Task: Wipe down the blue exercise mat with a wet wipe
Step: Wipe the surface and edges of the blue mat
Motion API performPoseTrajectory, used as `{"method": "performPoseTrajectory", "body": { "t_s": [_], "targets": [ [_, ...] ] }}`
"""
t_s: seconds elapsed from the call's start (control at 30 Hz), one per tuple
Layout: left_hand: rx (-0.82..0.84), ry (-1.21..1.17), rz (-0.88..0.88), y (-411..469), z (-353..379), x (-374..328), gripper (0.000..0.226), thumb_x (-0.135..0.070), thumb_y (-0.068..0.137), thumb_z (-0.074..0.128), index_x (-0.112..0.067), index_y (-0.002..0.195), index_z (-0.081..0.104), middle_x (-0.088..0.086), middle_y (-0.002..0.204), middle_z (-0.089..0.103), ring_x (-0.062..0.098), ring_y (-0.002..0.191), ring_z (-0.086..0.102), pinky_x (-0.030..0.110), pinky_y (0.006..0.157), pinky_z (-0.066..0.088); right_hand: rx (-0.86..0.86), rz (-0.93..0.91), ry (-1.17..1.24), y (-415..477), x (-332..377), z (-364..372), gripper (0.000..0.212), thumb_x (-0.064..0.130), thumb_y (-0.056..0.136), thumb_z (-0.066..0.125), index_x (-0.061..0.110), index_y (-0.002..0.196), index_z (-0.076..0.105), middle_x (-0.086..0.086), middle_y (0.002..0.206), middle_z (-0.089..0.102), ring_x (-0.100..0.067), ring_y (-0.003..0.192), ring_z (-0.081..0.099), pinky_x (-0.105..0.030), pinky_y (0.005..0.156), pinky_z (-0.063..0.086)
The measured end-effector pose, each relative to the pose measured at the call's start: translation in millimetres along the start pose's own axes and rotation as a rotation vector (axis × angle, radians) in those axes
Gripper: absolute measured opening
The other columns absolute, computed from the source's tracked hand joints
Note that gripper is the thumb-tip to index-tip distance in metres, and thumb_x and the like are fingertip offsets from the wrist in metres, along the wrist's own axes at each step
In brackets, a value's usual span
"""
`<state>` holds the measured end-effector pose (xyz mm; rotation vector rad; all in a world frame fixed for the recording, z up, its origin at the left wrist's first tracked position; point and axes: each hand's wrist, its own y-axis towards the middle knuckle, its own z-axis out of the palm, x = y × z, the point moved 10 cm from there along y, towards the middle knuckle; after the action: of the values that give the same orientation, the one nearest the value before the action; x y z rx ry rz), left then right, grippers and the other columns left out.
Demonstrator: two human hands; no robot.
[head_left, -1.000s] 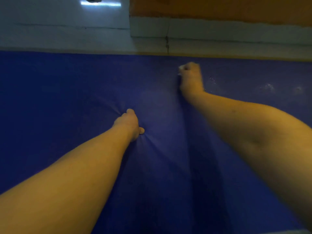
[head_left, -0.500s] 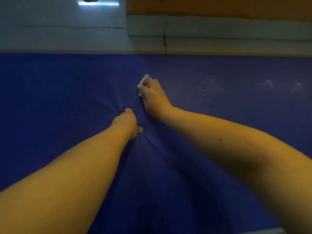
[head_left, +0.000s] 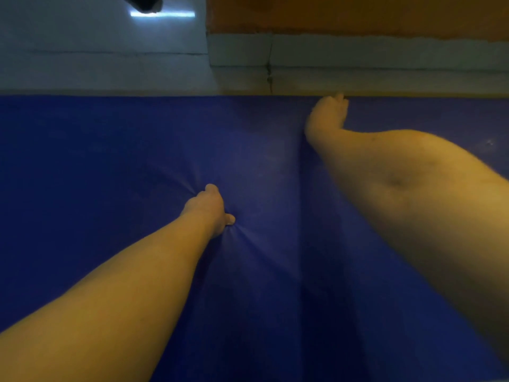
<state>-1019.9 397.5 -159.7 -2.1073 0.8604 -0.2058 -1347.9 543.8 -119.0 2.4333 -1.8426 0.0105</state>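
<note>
Blue exercise mat (head_left: 110, 161) covers most of the view. It lies flat, and its far edge runs straight across just below a pale skirting band (head_left: 371, 53) and a pale floor (head_left: 96, 70). We press our left hand (head_left: 210, 208) down near the middle of the mat. Its fingers are folded under into a fist with the thumb out to the right, gripping nothing that we can see, and creases radiate through the mat surface around it. Our right hand (head_left: 326, 117) reaches to the far edge of the mat, back upward, with the fingertips (head_left: 340, 100) at that edge. Its palm side is hidden, so we cannot tell whether it holds anything. An orange wall (head_left: 358, 12) rises above the skirting band. A bright strip of reflected light (head_left: 162, 14) lies on the floor at upper left.
</note>
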Motion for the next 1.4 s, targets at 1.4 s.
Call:
{"method": "performPoseTrajectory", "body": {
  "t_s": [1.4],
  "targets": [
    [0.010,0.019,0.002,-3,-2,-1,0.080,-0.045,0.089,0.072,-0.004,0.142,0.028,0.018,0.138,0.048,0.040,0.123,0.051,0.047,0.095,0.047,0.019,0.082,0.184,-29,-41,-13,0.033,0.007,0.090,0.057,0.000,0.122,0.061,-0.023,0.134,0.049,-0.034,0.124,0.048,-0.035,0.098,0.039]
  ]
}}
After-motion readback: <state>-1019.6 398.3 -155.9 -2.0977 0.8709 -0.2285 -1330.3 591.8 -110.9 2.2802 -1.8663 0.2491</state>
